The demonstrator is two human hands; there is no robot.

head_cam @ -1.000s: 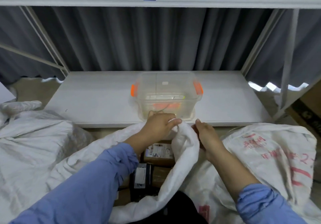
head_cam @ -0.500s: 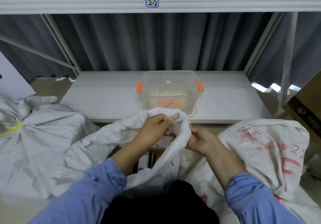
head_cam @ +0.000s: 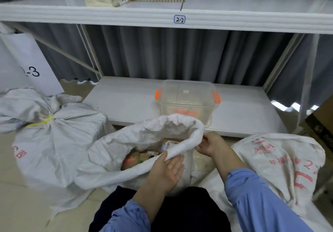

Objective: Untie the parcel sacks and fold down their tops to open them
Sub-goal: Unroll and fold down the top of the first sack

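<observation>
The middle parcel sack (head_cam: 126,141), white and woven, stands open in front of me with its top rolled outward into a thick rim. Several parcels (head_cam: 140,158) show inside. My left hand (head_cam: 166,171) is at the near rim, fingers flat on the sack's outside and thumb hooked at the rolled edge. My right hand (head_cam: 210,144) grips the rim on its right side. A second sack (head_cam: 54,141) on the left is tied shut with a yellow tie (head_cam: 43,121). A third sack (head_cam: 281,161) with red print lies at the right.
A clear plastic bin (head_cam: 187,102) with orange latches sits on the low white shelf (head_cam: 122,102) just behind the open sack. An upper shelf labelled 2-2 (head_cam: 179,19) runs overhead. A 2-3 sign (head_cam: 32,71) leans at the left, a cardboard box (head_cam: 322,125) at the right.
My left hand has come from the far rim to the near rim. The sack mouth is wider, its top rolled down, and parcels show. The view has tilted up.
</observation>
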